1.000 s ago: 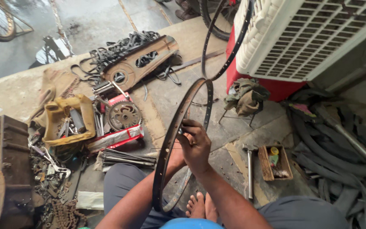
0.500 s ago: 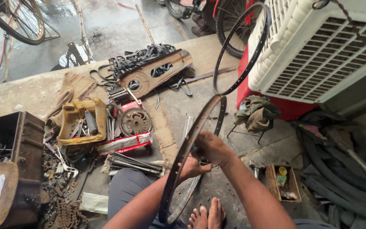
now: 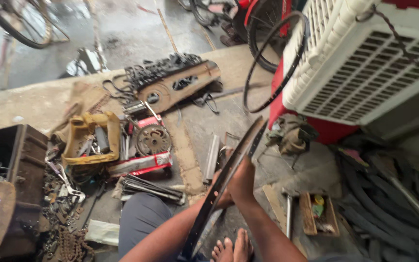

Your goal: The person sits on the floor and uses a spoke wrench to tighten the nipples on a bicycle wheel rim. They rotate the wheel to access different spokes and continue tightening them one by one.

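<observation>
Right hand [image 3: 242, 182] wraps its fingers over the edge of a thin black metal wheel rim [image 3: 229, 174], gripping it; left hand [image 3: 221, 196] holds the same rim from behind, mostly hidden. Beyond them, left, lie a toothed steel sprocket [image 3: 153, 139] and a yellow tool [image 3: 90, 138]

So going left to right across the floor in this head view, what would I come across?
Dark metal box → yellow tool frame → toothed sprocket → black wheel rim held by both hands, left hand and right hand → small wooden tray → pile of black tyres.
</observation>
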A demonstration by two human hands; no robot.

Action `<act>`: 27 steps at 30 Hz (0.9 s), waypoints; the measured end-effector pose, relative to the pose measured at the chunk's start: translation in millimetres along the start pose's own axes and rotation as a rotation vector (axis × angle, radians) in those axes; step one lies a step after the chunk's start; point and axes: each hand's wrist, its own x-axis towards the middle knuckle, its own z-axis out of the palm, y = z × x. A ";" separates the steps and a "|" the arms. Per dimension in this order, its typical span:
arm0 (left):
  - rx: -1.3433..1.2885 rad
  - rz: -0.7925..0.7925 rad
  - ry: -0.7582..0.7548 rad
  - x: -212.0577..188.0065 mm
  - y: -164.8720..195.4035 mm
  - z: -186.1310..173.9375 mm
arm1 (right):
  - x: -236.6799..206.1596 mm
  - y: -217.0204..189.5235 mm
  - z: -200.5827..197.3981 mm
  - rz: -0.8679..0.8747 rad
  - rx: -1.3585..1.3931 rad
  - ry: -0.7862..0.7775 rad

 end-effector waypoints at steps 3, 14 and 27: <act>-0.144 -0.209 -0.110 3.3 -2.8 3.8 | -0.2 -0.3 -17.1 -0.223 -0.236 0.221; 0.303 -0.223 -0.158 11.6 -20.2 -1.3 | -27.0 -25.2 -12.4 -0.311 -0.059 0.005; 0.068 0.021 0.035 2.2 -23.4 -4.2 | -46.4 -22.5 -2.4 -0.313 0.089 -0.194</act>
